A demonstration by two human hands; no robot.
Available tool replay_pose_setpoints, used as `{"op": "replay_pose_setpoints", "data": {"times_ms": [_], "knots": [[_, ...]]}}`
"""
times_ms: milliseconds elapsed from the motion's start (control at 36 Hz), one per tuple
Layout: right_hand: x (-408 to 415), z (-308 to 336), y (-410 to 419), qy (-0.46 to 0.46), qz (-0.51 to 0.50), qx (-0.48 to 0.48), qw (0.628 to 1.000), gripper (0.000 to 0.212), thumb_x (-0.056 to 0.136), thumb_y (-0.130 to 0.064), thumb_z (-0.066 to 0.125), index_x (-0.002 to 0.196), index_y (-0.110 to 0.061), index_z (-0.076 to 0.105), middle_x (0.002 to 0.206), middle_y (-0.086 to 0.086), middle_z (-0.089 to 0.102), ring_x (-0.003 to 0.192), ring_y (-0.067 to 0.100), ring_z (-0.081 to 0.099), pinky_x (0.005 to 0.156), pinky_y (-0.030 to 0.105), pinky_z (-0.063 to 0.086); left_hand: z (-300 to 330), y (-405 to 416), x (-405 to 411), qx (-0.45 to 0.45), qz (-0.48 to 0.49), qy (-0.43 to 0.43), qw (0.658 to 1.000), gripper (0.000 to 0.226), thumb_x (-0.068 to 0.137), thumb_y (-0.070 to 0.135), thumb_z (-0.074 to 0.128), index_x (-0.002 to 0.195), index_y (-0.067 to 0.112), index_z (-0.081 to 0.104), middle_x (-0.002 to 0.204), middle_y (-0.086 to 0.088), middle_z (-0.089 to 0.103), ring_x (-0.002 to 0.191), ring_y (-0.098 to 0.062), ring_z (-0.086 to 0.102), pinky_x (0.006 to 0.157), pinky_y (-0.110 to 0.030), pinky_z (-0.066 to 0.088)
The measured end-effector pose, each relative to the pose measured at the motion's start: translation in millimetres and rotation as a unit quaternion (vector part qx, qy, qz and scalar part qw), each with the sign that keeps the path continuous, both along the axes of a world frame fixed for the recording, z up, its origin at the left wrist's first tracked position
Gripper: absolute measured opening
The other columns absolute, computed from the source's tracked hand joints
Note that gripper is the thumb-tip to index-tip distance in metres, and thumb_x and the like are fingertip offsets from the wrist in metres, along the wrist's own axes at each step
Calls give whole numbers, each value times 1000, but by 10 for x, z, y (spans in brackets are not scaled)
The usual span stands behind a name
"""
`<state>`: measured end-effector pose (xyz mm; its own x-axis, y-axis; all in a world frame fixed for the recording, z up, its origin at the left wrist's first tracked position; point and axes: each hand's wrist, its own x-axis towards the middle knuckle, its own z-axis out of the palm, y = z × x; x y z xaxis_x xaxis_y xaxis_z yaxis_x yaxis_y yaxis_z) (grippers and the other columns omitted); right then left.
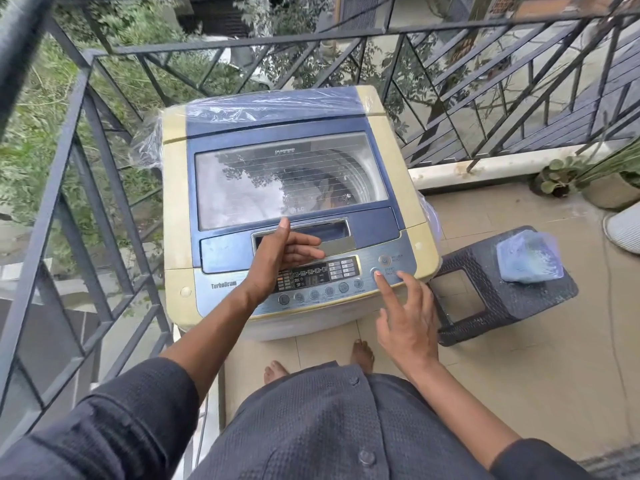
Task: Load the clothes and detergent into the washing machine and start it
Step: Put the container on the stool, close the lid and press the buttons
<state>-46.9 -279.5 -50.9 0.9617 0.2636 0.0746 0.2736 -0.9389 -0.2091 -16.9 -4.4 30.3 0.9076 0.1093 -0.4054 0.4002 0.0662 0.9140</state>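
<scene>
A cream and blue top-loading washing machine (180,209) stands on the balcony with its glass lid (287,178) down. Through the glass I make out dark clothes inside the drum. Its control panel (318,275) is lit and shows digits. My right hand (405,317) stretches its index finger onto the round start button (375,272) at the panel's right end, the other fingers spread. My left hand (280,258) hovers over the panel's left part, fingers relaxed, thumb up, holding nothing. A bag of blue detergent powder (531,258) lies on a stool to the right.
A dark plastic stool (485,282) stands right of the machine. Metal railings (86,161) run along the left and back. Potted plants (588,181) sit at the far right on the tiled floor. My bare feet (362,353) are just in front of the machine.
</scene>
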Motion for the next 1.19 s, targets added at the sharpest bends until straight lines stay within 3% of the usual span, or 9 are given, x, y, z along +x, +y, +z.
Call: {"op": "replay_pose_setpoints", "data": {"times_ms": [167,306,500,944,1194], "knots": [[25,2,-18,2,7,-1,1000,85,79,-12,70,157,-33,43,147,15,44,125,38,44,104,51,47,-3,-5,4,-3,6,-1,1000,89,96,71,25,115,0,75,106,-26,78,113,-48,69,111,-66,45],[66,69,10,1,10,3,1000,77,79,-16,72,151,-32,50,140,13,48,110,32,47,92,44,49,0,0,-5,-11,2,-1,1000,98,84,83,31,115,1,76,106,-25,78,113,-47,70,111,-65,45],[114,77,26,2,2,18,1000,70,79,-15,71,146,-33,55,136,11,48,107,30,46,91,40,47,-26,-3,15,-2,7,7,1000,90,96,71,23,116,1,75,106,-24,78,112,-43,72,112,-62,47],[97,29,-3,-36,13,33,999,75,73,-6,71,143,-29,59,133,14,51,102,33,47,86,43,47,-91,-19,14,-8,19,-11,1000,89,98,69,22,116,0,75,105,-23,79,110,-41,73,111,-60,48],[283,95,11,-52,20,84,995,47,76,-5,72,118,-25,74,117,7,58,102,30,54,85,44,47,-140,-106,-40,0,55,-26,998,84,110,61,16,112,1,75,99,-21,80,105,-36,76,110,-58,51]]}}
